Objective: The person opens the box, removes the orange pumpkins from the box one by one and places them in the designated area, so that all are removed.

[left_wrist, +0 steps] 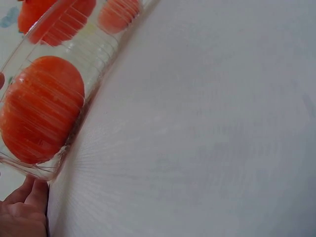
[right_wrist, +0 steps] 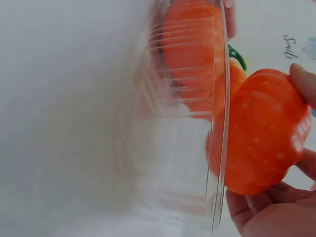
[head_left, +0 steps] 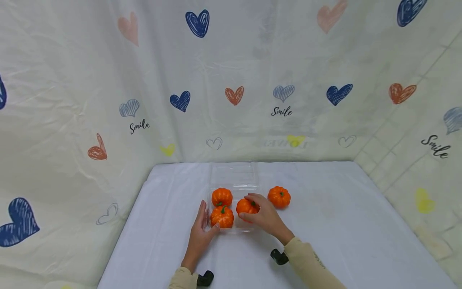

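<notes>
A clear plastic container stands on the table with its lid folded back behind it. Two small orange pumpkins sit in its left half: a front pumpkin with a green stem and a back pumpkin. My left hand holds the container's front left corner, thumb at the front rim and fingers along the left side. Between thumb and fingers, my right hand grips a third pumpkin over the container's right half. The right wrist view shows this pumpkin at rim height; whether it touches the bottom is hidden.
Another orange pumpkin lies on the white-covered table, right of the container and just beyond my right hand. A white curtain printed with hearts hangs behind the table and along its sides.
</notes>
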Demonstrator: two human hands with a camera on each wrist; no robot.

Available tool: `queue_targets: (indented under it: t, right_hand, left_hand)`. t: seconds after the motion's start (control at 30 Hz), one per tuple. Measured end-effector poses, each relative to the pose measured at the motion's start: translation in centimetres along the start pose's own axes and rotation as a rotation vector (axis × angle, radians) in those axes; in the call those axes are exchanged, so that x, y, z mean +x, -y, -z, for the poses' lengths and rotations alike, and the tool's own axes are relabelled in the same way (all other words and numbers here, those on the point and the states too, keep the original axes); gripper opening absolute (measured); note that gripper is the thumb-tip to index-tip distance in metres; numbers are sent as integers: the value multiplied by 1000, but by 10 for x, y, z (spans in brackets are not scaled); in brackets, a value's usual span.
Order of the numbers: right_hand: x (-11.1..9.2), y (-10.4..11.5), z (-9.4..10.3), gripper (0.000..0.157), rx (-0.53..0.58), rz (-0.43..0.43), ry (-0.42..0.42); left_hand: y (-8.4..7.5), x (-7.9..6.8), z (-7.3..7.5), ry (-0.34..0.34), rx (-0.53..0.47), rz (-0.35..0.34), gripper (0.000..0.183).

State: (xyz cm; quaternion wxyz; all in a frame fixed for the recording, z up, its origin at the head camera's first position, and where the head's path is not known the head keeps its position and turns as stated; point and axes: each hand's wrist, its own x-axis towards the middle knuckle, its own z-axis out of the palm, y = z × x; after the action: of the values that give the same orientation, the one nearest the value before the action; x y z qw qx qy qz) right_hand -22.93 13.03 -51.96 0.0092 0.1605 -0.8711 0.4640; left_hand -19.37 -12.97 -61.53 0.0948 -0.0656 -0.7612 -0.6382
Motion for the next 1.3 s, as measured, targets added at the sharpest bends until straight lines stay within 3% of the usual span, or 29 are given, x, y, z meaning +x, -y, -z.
queue_targets:
  t: [0.3, 0.6, 0.83, 1.1, 1.3]
  right_hand:
    - [-8, -4, 16, 57, -5, 39, -48]
    - [-17, -16, 37, 54, -60, 79, -107]
    - [-27, -30, 52, 55, -110, 136, -143]
    - [-42, -49, 62, 54, -168, 67, -155]
    - [-49, -61, 64, 54, -202, 52, -163]
  left_hand:
    - [-3, 0, 0, -7, 34, 46, 98]
    - [0, 0, 1, -1, 25, 14, 97]
    - [-1, 0, 1, 0, 20, 26, 98]
    - [-3, -4, -2, 6, 24, 56, 99]
    - [-3, -2, -3, -14, 26, 24, 96]
